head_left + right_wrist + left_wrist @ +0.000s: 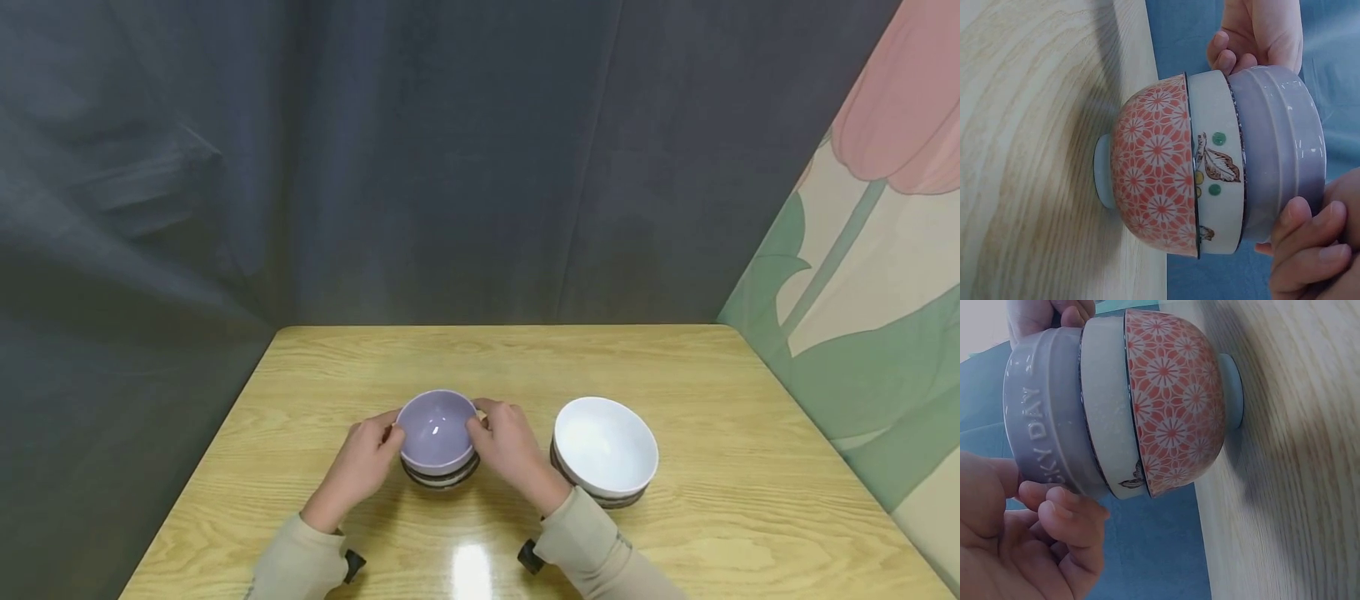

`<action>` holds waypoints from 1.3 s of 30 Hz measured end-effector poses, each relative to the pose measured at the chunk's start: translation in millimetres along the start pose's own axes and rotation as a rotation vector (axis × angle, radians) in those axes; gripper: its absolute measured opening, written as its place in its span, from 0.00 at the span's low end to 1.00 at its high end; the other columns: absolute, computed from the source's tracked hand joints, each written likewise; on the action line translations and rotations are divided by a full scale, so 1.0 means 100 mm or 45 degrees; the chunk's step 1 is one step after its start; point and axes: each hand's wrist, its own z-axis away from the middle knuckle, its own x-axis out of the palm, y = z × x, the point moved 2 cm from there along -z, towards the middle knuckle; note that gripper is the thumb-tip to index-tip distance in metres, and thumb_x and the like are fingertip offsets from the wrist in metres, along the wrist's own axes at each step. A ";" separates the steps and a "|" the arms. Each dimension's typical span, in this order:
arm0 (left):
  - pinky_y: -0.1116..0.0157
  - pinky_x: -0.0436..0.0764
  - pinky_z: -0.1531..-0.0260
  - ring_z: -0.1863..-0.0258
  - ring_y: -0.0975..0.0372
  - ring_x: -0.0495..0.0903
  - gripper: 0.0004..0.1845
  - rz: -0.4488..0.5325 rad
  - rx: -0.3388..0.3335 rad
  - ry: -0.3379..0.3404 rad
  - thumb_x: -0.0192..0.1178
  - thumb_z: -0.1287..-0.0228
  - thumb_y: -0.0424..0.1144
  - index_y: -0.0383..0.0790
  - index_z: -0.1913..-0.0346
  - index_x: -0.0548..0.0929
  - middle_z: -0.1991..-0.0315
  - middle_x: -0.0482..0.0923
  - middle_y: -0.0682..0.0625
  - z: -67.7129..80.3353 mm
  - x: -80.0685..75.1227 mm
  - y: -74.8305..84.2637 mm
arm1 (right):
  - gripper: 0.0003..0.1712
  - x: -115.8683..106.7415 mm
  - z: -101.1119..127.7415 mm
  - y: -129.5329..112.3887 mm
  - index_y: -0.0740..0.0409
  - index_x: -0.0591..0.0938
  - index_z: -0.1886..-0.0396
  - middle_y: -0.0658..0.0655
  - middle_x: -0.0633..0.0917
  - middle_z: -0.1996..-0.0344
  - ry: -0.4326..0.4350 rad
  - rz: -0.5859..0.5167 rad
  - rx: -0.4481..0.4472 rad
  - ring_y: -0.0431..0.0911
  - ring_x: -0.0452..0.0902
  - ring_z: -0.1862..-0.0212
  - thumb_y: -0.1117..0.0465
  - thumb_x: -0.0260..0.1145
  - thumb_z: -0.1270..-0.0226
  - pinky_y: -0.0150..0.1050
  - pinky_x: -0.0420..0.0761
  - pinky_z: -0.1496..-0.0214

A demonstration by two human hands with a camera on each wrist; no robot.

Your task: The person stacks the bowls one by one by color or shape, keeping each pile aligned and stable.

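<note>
A purple bowl [437, 427] with raised lettering sits at the top of a stack, pinched at its rim from both sides. My left hand [365, 458] grips its left edge, and my right hand [510, 442] its right edge, thumbs near the rim. Below it in the stack is a white bowl [1215, 162] with a leaf and dot pattern. Lowest comes a red bowl [1175, 403] with white flower patterns, its foot on the wooden table. The purple bowl's lower part is inside the white one; how deep it sits is hidden.
To the right of my right hand stands another stack, with a large white bowl [606, 446] on top and darker rims under it. The wooden table [510, 358] ends at a dark curtain [450, 167] behind and on the left. A tulip-patterned cloth [877, 350] hangs at the right.
</note>
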 end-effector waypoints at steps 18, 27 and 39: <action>0.70 0.65 0.84 0.84 0.67 0.62 0.21 -0.008 -0.025 -0.006 0.47 0.27 0.29 0.27 0.36 0.77 0.81 0.68 0.50 -0.01 0.05 -0.05 | 0.19 0.02 0.02 0.02 0.73 0.82 0.47 0.58 0.86 0.77 -0.049 0.005 0.012 0.36 0.71 0.83 0.67 0.58 0.33 0.31 0.73 0.84; 0.67 0.72 0.76 0.74 0.62 0.71 0.21 0.009 0.015 0.034 0.47 0.28 0.29 0.25 0.37 0.77 0.53 0.84 0.40 0.01 0.06 -0.06 | 0.18 0.02 0.01 0.02 0.73 0.83 0.48 0.54 0.84 0.81 -0.065 0.008 -0.009 0.35 0.69 0.85 0.67 0.57 0.33 0.30 0.71 0.85; 0.63 0.80 0.66 0.63 0.59 0.80 0.20 -0.025 -0.003 0.072 0.47 0.27 0.32 0.26 0.40 0.80 0.52 0.85 0.38 0.00 0.05 -0.08 | 0.21 0.03 0.01 0.08 0.73 0.80 0.44 0.46 0.75 0.91 -0.111 -0.087 0.078 0.35 0.63 0.90 0.66 0.58 0.33 0.28 0.62 0.89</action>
